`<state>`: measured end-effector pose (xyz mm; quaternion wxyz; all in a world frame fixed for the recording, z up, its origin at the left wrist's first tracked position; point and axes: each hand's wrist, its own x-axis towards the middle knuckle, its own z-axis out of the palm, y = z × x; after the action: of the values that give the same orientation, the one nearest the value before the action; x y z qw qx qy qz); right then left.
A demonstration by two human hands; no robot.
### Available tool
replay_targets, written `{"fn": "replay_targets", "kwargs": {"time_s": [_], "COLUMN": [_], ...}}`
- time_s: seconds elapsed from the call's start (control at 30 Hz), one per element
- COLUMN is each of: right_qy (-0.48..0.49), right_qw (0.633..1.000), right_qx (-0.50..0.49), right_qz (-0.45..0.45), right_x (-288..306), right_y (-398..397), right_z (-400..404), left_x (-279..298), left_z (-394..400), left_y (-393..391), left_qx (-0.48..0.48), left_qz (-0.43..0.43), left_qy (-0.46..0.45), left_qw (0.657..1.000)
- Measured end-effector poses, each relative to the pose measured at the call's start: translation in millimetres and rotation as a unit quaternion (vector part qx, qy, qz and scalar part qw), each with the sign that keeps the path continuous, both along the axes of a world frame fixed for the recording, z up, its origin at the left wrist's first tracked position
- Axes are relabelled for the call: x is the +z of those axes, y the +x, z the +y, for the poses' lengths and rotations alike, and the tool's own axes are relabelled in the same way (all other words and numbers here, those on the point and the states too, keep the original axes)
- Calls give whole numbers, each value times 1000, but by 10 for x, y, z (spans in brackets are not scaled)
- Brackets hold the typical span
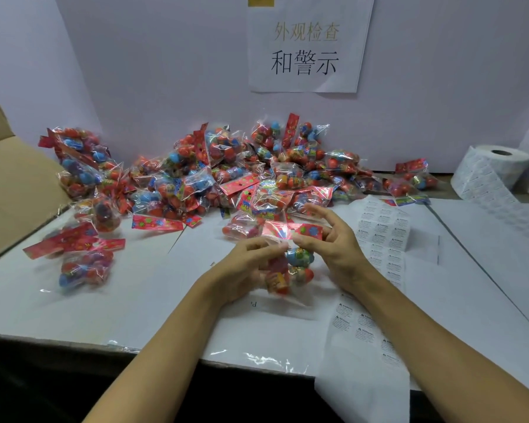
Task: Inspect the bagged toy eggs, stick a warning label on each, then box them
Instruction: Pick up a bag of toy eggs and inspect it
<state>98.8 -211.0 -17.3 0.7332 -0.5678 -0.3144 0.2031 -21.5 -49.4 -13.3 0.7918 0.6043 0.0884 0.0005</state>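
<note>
The left hand (242, 270) and the right hand (333, 245) are meeting above the near middle of the bench (135, 306), and both are holding one bagged set of toy eggs (290, 267) between them. The left hand is curling its fingers round the lower part of the clear bag. The right hand is pinching the red header card (293, 232) at the top, with its remaining fingers spreading upward. The frame is blurred here, so whether a label is already on this bag cannot be told.

The sheet of warning labels (382, 236) is lying just beside the right hand and running down toward the bench edge. Its lower end (364, 389) is hanging over that edge.

Judged risks from this position:
- The bag film is glossy and loose. A label pressed onto a fold is likely to wrinkle or lift.
- The overhanging strip may slide off the bench if a forearm drags across it.
- The eggs are shifting freely inside the bag, so a one-handed grip on the card alone may let the bag swing and knock nearby bags.

Several bags (83, 254) are lying near the left side, close to the cardboard box flap (13, 184). The main pile of bags (226, 172) is lying against the back wall. With no clear divider, labelled and unlabelled bags may be mixed. A label roll (492, 172) is standing at the far right, and a paper sign (306, 47) is hanging on the wall.
</note>
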Motion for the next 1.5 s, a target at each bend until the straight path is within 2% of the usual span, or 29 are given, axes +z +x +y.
{"fn": "replay_targets", "kwargs": {"time_s": [0.13, 0.23, 0.33, 0.43, 0.5, 0.73, 1.03, 1.27, 1.5], "right_qy": [36, 23, -39, -130, -147, -117, -95, -89, -91], "right_qw": [999, 999, 998, 991, 989, 992, 994, 994, 995], "right_qx": [-30, -48, -38, 1, 8, -13, -52, -61, 1], "right_qz": [-5, 9, 17, -31, -33, -42, 33, 26, 32], "right_x": [41, 50, 57, 42, 32, 55, 11, 10, 26], "right_y": [-21, -48, -91, -134, -167, -168, -130, -148, -170], "right_z": [5, 36, -2, -42, -27, -26, 18, 45, 11], "left_x": [-36, -49, -55, -35, -29, -62, -69, -62, -80], "left_z": [-22, -14, -6, -2, -3, -29, -48, -41, 15], "left_y": [2, 24, 17, 8, 7, 20, 43, 52, 46], "left_qx": [10, 34, 67, 114, 128, 122, 106, 152, 160], "left_qz": [-33, -47, -59, -77, -84, -123, -86, -83, -93], "left_qy": [13, 25, 40, 41, 57, 90, 64, 65, 45], "left_qw": [999, 998, 995, 990, 987, 981, 989, 983, 982]}}
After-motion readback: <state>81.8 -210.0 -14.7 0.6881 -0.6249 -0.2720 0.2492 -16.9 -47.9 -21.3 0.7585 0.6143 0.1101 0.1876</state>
